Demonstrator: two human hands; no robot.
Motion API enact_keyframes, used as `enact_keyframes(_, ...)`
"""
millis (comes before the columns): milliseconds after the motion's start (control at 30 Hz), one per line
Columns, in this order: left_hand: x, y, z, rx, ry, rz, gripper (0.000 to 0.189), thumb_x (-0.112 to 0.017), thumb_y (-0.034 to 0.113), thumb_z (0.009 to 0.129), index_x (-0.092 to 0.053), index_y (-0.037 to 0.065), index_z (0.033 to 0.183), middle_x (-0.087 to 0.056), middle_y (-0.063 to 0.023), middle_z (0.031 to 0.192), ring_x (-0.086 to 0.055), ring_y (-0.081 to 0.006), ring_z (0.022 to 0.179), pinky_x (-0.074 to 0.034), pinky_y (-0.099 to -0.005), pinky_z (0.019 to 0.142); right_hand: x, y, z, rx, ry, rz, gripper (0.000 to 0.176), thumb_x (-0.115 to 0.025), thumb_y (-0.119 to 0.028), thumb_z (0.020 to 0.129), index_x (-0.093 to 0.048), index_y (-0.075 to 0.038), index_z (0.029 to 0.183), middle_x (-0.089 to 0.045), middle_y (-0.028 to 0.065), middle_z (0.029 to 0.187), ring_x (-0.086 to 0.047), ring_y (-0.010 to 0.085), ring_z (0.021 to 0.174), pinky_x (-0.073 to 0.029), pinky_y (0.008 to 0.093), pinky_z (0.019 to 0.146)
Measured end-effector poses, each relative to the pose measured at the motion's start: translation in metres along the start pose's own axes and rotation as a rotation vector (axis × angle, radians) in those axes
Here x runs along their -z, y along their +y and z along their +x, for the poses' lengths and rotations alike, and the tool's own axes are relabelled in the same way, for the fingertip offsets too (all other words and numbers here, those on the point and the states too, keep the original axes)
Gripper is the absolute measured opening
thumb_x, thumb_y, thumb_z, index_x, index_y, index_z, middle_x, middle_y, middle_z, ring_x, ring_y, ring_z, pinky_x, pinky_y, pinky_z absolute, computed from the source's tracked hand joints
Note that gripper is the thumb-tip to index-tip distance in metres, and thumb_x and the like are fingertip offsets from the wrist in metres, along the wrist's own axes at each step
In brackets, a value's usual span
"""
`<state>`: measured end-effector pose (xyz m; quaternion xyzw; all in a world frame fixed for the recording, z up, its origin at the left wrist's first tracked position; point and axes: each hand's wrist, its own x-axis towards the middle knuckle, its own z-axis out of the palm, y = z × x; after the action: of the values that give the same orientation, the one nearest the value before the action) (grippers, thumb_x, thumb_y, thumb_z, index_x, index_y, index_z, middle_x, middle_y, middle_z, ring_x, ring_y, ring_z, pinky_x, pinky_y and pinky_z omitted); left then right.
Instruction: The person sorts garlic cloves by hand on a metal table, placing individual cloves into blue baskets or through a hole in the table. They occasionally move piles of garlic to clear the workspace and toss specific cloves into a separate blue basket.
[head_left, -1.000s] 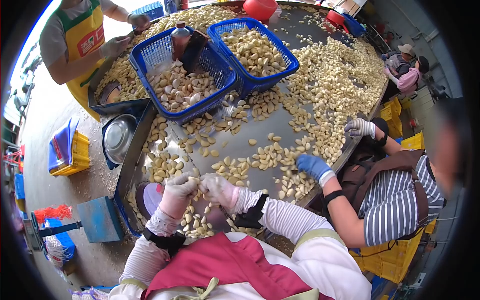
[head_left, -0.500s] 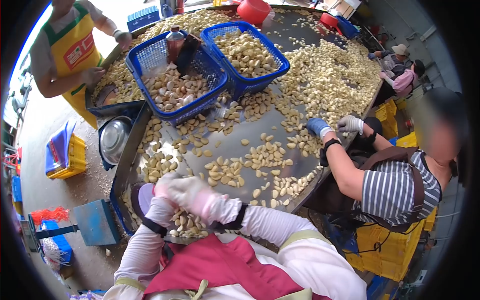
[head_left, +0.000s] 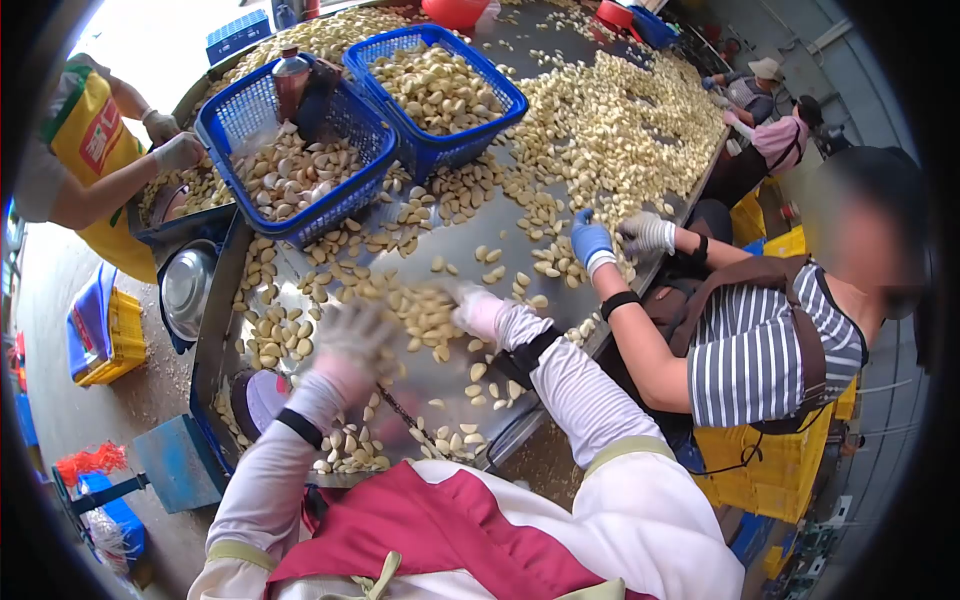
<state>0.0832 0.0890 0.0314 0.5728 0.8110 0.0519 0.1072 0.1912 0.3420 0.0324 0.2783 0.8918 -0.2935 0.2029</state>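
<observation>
Now, newly parted, left hand (head_left: 355, 340) spreads its fingers, seemingly bare, and right hand (head_left: 474, 308) meets motion-blurred cloves (head_left: 422, 318) between them on the table (head_left: 450, 240), its finger opening and hold impossible to tell, so work centres on loose cloves.

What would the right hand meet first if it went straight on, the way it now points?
Most likely the loose garlic cloves on the metal table, just ahead of the right hand. The hand and these cloves are blurred, so I cannot tell whether they already touch.
</observation>
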Motion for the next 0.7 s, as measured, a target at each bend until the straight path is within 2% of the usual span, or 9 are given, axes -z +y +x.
enact_keyframes(33, -0.016, -0.024, 0.001, 0.066, 0.026, 0.064, 0.066, -0.059, 0.054, 0.088, -0.047, 0.020, 0.144, -0.036, -0.0100, 0.154, -0.023, -0.0355, 0.146, -0.019, -0.0572, 0.117, 0.005, -0.011, -0.010, 0.184, -0.105, 0.193, 0.040, -0.055, -0.025, 0.092, -0.054, -0.009, 0.129, -0.054, 0.0206, 0.135, -0.056, 0.0344, 0.120, -0.047, 0.0393, 0.098)
enact_keyframes(100, 0.015, -0.039, -0.007, 0.305, -0.031, 0.050, 0.067, -0.056, 0.054, 0.091, -0.047, 0.016, 0.145, -0.032, -0.0111, 0.157, -0.025, -0.0345, 0.147, -0.016, -0.0522, 0.120, 0.016, -0.005, -0.027, 0.211, 0.180, -0.095, 0.034, -0.062, -0.019, 0.085, -0.058, -0.007, 0.116, -0.059, 0.0204, 0.124, -0.060, 0.0347, 0.113, -0.048, 0.0416, 0.095)
enact_keyframes(133, 0.003, -0.055, -0.018, 0.349, 0.036, 0.055, 0.066, -0.058, 0.052, 0.090, -0.048, 0.016, 0.144, -0.034, -0.0123, 0.155, -0.027, -0.0350, 0.145, -0.018, -0.0505, 0.120, 0.023, -0.003, -0.045, 0.143, 0.171, -0.251, 0.032, -0.061, -0.022, 0.086, -0.059, -0.006, 0.114, -0.062, 0.0186, 0.116, -0.060, 0.0360, 0.112, -0.048, 0.0439, 0.095)
enact_keyframes(233, -0.020, -0.076, -0.035, 0.396, 0.138, 0.056, 0.064, -0.063, 0.047, 0.088, -0.050, 0.017, 0.143, -0.038, -0.0140, 0.152, -0.030, -0.0358, 0.143, -0.021, -0.0477, 0.119, 0.033, -0.012, -0.047, -0.189, -0.330, -0.527, 0.028, -0.067, -0.023, 0.084, -0.071, -0.007, 0.108, -0.069, 0.0166, 0.113, -0.064, 0.0331, 0.111, -0.053, 0.0411, 0.093)
enact_keyframes(333, -0.020, -0.073, -0.037, 0.402, 0.200, 0.038, 0.065, -0.069, 0.042, 0.084, -0.051, 0.019, 0.142, -0.040, -0.0145, 0.150, -0.032, -0.0358, 0.141, -0.024, -0.0464, 0.118, -0.002, 0.009, -0.036, -0.038, -0.217, -0.622, 0.037, -0.083, -0.012, 0.069, -0.076, -0.010, 0.105, -0.071, 0.0136, 0.113, -0.068, 0.0301, 0.107, -0.055, 0.0375, 0.091)
enact_keyframes(433, -0.015, -0.070, -0.038, 0.426, 0.229, 0.010, 0.065, -0.072, 0.039, 0.081, -0.053, 0.020, 0.140, -0.041, -0.0142, 0.150, -0.034, -0.0343, 0.140, -0.025, -0.0457, 0.117, -0.003, 0.004, -0.025, -0.150, -0.244, -0.567, 0.042, -0.086, -0.009, 0.065, -0.076, -0.010, 0.106, -0.071, 0.0116, 0.113, -0.068, 0.0302, 0.106, -0.056, 0.0366, 0.090)
enact_keyframes(600, -0.014, -0.069, -0.042, 0.437, 0.236, -0.001, 0.064, -0.072, 0.040, 0.081, -0.054, 0.019, 0.139, -0.042, -0.0138, 0.149, -0.034, -0.0336, 0.140, -0.025, -0.0457, 0.117, 0.011, -0.002, -0.017, -0.224, -0.444, -0.561, 0.028, -0.075, -0.021, 0.078, -0.076, -0.014, 0.105, -0.071, 0.0109, 0.112, -0.066, 0.0309, 0.107, -0.054, 0.0388, 0.091)
enact_keyframes(633, -0.015, -0.068, -0.041, 0.442, 0.232, -0.007, 0.064, -0.072, 0.040, 0.081, -0.054, 0.019, 0.139, -0.042, -0.0138, 0.149, -0.035, -0.0336, 0.140, -0.025, -0.0457, 0.117, 0.019, -0.008, -0.028, -0.229, -0.439, -0.567, 0.028, -0.075, -0.021, 0.078, -0.076, -0.014, 0.105, -0.071, 0.0109, 0.112, -0.066, 0.0309, 0.107, -0.054, 0.0388, 0.091)
enact_keyframes(700, -0.015, -0.069, -0.039, 0.434, 0.239, -0.026, 0.063, -0.072, 0.040, 0.081, -0.055, 0.019, 0.138, -0.042, -0.0139, 0.149, -0.035, -0.0338, 0.140, -0.025, -0.0459, 0.117, 0.028, -0.006, -0.051, -0.064, -0.108, -0.218, 0.022, -0.068, -0.017, 0.076, -0.076, -0.012, 0.095, -0.073, 0.0124, 0.100, -0.070, 0.0296, 0.095, -0.056, 0.0367, 0.082)
